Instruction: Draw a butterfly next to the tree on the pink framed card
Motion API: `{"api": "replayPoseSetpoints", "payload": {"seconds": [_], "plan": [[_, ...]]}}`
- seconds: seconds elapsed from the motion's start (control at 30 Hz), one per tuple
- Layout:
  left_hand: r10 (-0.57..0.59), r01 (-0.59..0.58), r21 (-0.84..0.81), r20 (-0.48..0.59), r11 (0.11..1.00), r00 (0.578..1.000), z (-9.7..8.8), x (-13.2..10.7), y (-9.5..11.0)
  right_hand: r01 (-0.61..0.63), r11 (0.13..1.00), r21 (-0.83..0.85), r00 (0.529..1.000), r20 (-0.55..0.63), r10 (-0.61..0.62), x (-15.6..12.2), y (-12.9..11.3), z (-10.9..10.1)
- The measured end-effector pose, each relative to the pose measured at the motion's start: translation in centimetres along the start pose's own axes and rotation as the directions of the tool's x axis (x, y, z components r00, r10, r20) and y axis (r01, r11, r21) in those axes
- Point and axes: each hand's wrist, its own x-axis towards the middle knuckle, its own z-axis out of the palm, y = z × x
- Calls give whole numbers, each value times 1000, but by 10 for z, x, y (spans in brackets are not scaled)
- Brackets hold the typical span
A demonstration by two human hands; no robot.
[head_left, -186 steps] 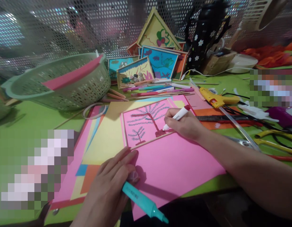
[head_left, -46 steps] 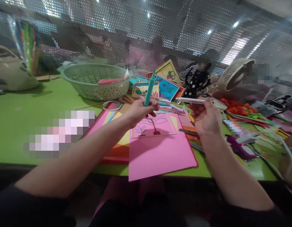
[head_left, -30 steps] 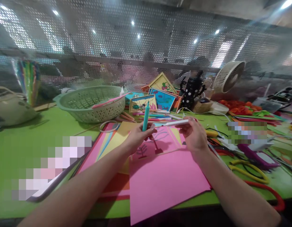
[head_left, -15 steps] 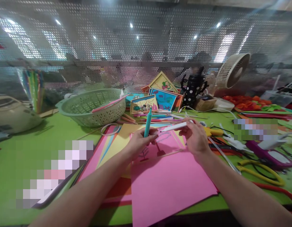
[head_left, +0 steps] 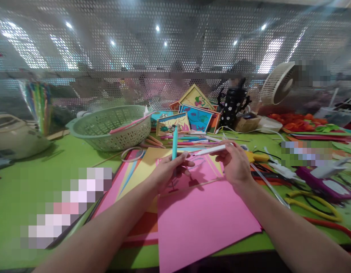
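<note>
My left hand (head_left: 170, 170) is closed round a turquoise marker (head_left: 174, 144) that stands nearly upright, its upper end above the fingers. A white marker (head_left: 210, 150) lies in the grip of my right hand (head_left: 235, 163), slanted so that its dark tip points left at my left fingertips. Beneath both hands is a pink picture (head_left: 205, 175) with grey curved lines and dark shapes drawn on it, bordered by thin strips. A large pink sheet (head_left: 204, 223) covers the front of the work area, over yellow paper (head_left: 144, 170) and other coloured sheets.
A green basket (head_left: 107, 136) stands at back left, beside several framed pictures (head_left: 196, 117) and scattered markers (head_left: 192, 141). To the right are a black flowered bottle (head_left: 229, 108), a fan (head_left: 278, 83), yellow-handled scissors (head_left: 314, 204) and a purple tool (head_left: 320, 185).
My left hand has turned slightly, bringing the turquoise marker a little left and more upright, and its fingers have shifted. The right hand with the white marker has barely moved.
</note>
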Motion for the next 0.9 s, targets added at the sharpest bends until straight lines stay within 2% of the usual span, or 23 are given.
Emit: {"api": "replayPoseSetpoints", "payload": {"seconds": [0.17, 0.33, 0.5, 0.9], "plan": [[-46, 49, -78, 39, 996, 998, -3, 0, 2, -16, 1000, 16, 1000, -24, 17, 0, -2, 2], [-72, 79, -96, 81, 992, 994, -3, 0, 3, 2, 1000, 6, 1000, 3, -2, 0, 0, -1], [-72, 77, -56, 87, 995, 994, 0, -2, 2, 17, 1000, -1, 1000, 23, -17, 1, 2, -3], [-3, 2, 111, 4, 994, 1000, 7, -5, 3, 13, 997, -79, 999, 43, -10, 1, 3, -4]]}}
